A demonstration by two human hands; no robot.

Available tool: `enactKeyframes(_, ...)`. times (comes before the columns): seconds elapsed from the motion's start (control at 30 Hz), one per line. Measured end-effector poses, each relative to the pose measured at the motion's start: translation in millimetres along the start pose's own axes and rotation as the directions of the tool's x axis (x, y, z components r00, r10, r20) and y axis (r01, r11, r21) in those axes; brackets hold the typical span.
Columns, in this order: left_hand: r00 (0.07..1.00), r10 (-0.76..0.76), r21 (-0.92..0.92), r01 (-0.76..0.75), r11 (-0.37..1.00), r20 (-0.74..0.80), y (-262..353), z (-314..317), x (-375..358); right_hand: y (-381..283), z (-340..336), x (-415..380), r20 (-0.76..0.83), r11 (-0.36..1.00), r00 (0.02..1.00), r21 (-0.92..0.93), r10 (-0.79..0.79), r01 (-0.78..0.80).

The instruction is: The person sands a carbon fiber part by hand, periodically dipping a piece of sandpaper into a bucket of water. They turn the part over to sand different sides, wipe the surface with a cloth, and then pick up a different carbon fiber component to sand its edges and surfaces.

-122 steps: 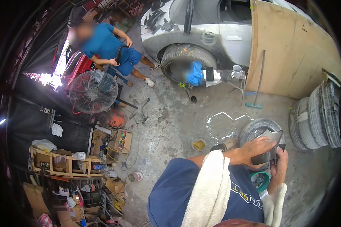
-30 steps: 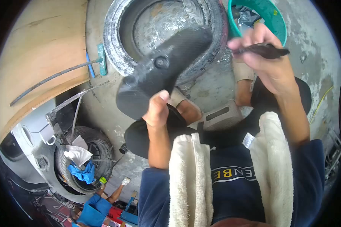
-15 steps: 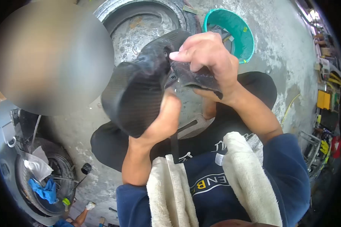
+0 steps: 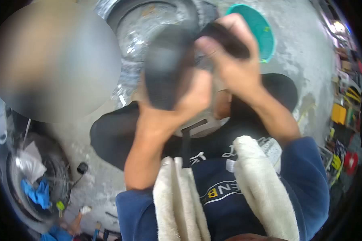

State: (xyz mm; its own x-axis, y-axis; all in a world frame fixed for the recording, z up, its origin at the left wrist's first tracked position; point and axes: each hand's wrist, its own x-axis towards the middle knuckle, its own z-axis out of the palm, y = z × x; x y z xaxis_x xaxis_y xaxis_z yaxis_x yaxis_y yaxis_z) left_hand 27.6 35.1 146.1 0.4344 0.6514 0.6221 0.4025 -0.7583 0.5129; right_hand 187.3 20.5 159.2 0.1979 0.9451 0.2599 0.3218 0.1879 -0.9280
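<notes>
A black rubber tube (image 4: pixel 167 66) with fine ribs, looking like a tyre inner tube, is held up in front of me and smeared by motion. My left hand (image 4: pixel 194 92) is wrapped round its lower part, thumb along the right side. On the upper right, my right hand (image 4: pixel 239 70) grips a dark folded end of the tube, fingers behind it and thumb in front. Just beyond the tube lies a large tyre (image 4: pixel 112 19) with a wet, shiny pool inside. A green bucket (image 4: pixel 267 44) stands behind my right hand; its contents are mostly hidden.
At the left lies a wheel (image 4: pixel 56 160) with a plastic bag (image 4: pixel 30 160) and a blue cloth or glove (image 4: pixel 38 193). Another person's arm (image 4: pixel 74 225) shows at lower left. Shelved goods and a yellow box (image 4: pixel 339 114) line the right edge.
The tube has swung more upright and moved away from me. Both hands have risen, and my right hand has turned, now clasping the folded end. My view has shifted slightly.
</notes>
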Motion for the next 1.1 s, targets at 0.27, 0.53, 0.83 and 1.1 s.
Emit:
enactKeyframes(0.27,0.903,-0.412,-0.258,0.373,0.891,-0.118,-6,82,-23,102,-58,-14,0.013,0.918,0.999,-0.397,0.032,-0.024)
enactKeyframes(0.53,0.884,0.001,-0.031,-0.017,0.999,-0.468,-20,138,-22,76,-43,6,0.055,0.922,0.994,-0.38,0.1,-0.072)
enactKeyframes(0.83,0.839,0.059,0.2,0.06,0.978,-0.541,-24,133,-19,4,-21,8,0.078,0.945,0.978,-0.284,0.193,-0.164)
enactKeyframes(1.1,0.859,-0.367,-0.394,0.218,0.893,-0.356,-20,93,-20,147,-52,9,0.312,0.918,0.95,-0.367,-0.029,0.149)
